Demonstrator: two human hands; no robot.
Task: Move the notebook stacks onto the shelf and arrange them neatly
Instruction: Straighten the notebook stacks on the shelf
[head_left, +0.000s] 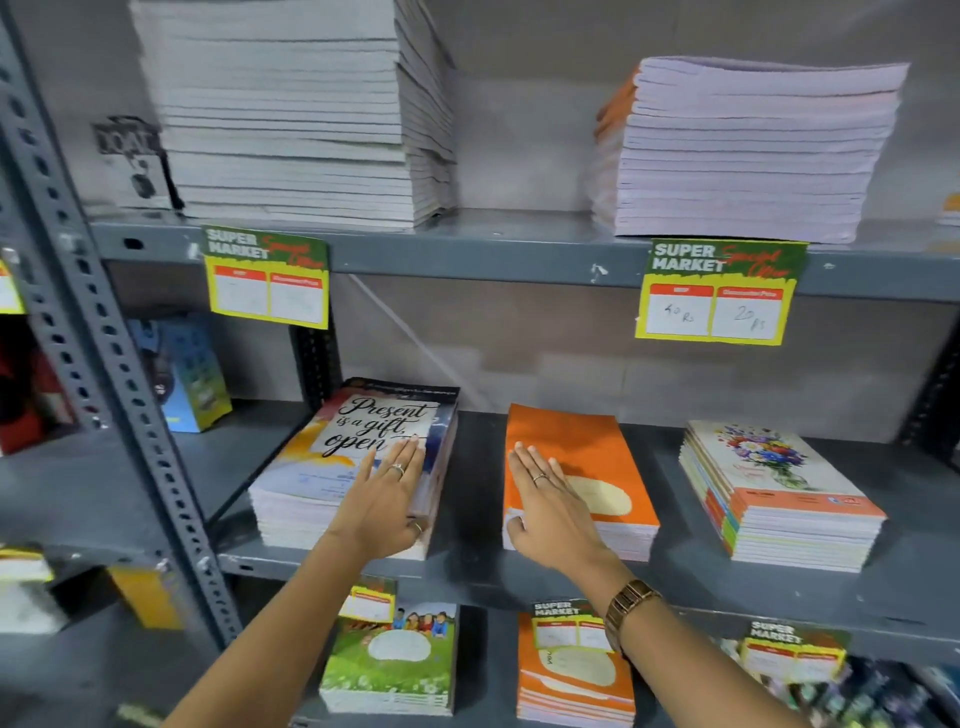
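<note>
- Stacks first, going left to right on the middle shelf (519, 582): the "Present is a gift" notebook stack (332, 467) sits at about 9 o'clock of the frame centre, and it looks a bit skewed, its long edge running off at an angle to the shelf front.
- Left hand (387, 499) is flat on the right side of that stack's top cover, fingers spread out straight, not pinching anything, thumb hooked down over the stack's right edge. My guess is it's nudging or squaring it.
- Right hand (550, 504) is doing the same on the orange notebook stack (582, 478) at roughly 5 o'clock of centre: palm flat on the cover, fingers together and extended, thumb down against the left side. Nothing gripped.
- Floral notebook stack (779, 493) is over at 3 o'clock, well apart from both hands, also angled, with its books slightly stepped.
- Progress-wise, I'd say the moving part looks mostly done, since three stacks are already on this shelf. What's left is the neat part: turning all three square with the shelf front and evening up the gaps.
- Upper shelf (467, 249) at 12 o'clock already carries two tall piles, and they look settled.
- Can't tell whether more stacks are waiting off-camera.
</note>
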